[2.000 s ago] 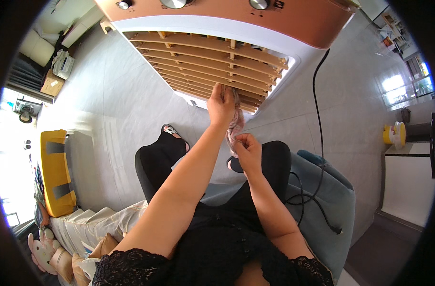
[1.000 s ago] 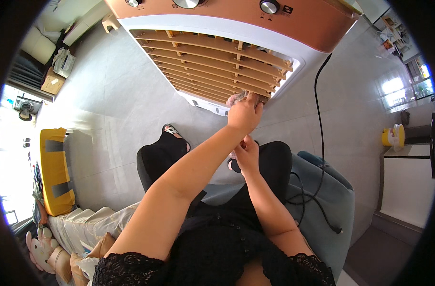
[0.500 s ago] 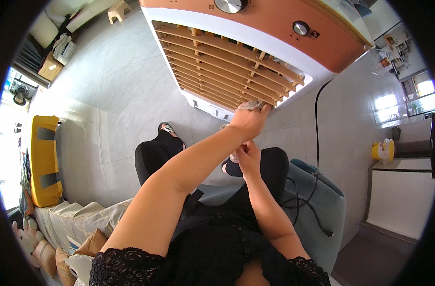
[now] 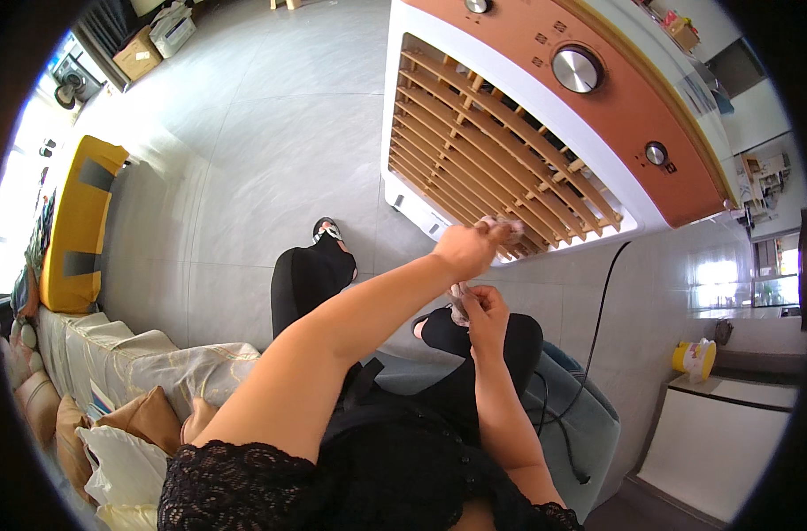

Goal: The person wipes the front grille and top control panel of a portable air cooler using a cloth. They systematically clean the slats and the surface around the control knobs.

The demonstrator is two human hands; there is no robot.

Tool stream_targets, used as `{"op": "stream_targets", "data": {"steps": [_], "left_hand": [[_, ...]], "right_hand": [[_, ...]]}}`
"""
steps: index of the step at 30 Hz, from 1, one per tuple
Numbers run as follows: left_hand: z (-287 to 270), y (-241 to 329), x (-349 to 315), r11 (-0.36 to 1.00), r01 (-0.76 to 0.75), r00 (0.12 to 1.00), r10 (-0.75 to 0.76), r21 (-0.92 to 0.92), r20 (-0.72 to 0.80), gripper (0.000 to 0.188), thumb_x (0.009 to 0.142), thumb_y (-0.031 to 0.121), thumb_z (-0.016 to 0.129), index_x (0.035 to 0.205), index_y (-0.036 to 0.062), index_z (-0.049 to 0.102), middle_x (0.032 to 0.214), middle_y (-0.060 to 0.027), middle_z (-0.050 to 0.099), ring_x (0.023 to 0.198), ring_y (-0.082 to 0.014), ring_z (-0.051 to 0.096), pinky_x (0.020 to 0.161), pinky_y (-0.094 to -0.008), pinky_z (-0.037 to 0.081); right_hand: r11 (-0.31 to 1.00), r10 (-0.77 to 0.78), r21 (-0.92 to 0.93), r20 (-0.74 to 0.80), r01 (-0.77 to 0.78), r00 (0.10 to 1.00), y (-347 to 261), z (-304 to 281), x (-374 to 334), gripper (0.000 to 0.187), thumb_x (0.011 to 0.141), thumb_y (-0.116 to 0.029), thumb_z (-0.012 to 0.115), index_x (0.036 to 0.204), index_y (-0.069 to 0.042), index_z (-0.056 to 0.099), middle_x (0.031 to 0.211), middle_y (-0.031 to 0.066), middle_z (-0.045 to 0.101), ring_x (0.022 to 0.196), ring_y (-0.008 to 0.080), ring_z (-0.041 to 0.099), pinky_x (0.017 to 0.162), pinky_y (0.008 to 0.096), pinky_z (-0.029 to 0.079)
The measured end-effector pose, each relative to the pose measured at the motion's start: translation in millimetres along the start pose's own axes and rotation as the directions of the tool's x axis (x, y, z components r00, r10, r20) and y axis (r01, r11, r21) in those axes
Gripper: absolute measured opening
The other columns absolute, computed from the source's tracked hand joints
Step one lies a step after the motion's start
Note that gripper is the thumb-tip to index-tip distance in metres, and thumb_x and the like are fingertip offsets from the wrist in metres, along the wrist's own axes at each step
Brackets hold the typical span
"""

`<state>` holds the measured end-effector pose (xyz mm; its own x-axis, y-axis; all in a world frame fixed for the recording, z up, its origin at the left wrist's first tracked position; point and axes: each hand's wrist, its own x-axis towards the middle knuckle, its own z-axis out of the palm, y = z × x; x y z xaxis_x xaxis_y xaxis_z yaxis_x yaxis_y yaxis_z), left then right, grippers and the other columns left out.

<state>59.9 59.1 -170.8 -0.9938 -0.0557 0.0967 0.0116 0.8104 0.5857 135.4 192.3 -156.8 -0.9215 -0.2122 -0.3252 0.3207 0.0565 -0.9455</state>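
Observation:
In front of me stands a white and copper-coloured air cooler (image 4: 518, 53) with silver knobs and a tan slatted grille (image 4: 474, 146). My left hand (image 4: 468, 251) is closed on a crumpled greyish-pink cloth (image 4: 508, 231) at the lowest slats, near the grille's lower edge. Whether the cloth touches the slats, I cannot tell. Closer to my lap, my right hand (image 4: 488, 317) pinches a similar greyish-pink cloth piece (image 4: 459, 306) between thumb and fingers. My left hand hides whether both pieces are one cloth.
A black power cord (image 4: 603, 310) runs from behind the cooler down to the blue-grey seat (image 4: 580, 425) under me. Left stands a yellow piece of furniture (image 4: 78, 226) beside a covered sofa (image 4: 147, 354) with cushions. A yellow bucket (image 4: 695, 358) sits at right on a white cabinet (image 4: 718, 442).
My view has shifted, so the cooler sits farther right and lower in it. The cloth in my left hand shows more now, and my right hand is slightly lower and farther right.

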Motion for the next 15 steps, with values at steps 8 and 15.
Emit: {"op": "stream_targets", "data": {"steps": [8,15], "left_hand": [[-72,-96,27,0.631,0.331,0.566,-0.728,-0.702,-0.387,0.024,0.088,0.023,0.053,0.103,0.0058,0.062,0.092,-0.0249,0.066,0.09,-0.042,0.064,0.08,-0.047,0.049],[-49,-100,43,0.852,0.469,0.791,-0.522,-0.232,-0.32,0.034,0.091,0.023,0.046,0.123,0.012,0.052,0.101,-0.0214,0.065,0.087,-0.0389,0.066,0.074,-0.0509,0.052]], "right_hand": [[0.996,-0.076,-0.038,0.045,0.078,0.996,17,26,15,0.01,0.088,-0.005,0.064,0.096,0.001,0.061,0.08,0.0031,0.062,0.069,0.0075,0.056,0.063,0.0212,0.045],[0.999,-0.043,-0.003,0.093,0.044,0.995,-9,70,33,0.01,0.089,-0.007,0.064,0.095,0.001,0.062,0.08,0.0018,0.063,0.069,0.0055,0.056,0.063,0.0199,0.044]]}}
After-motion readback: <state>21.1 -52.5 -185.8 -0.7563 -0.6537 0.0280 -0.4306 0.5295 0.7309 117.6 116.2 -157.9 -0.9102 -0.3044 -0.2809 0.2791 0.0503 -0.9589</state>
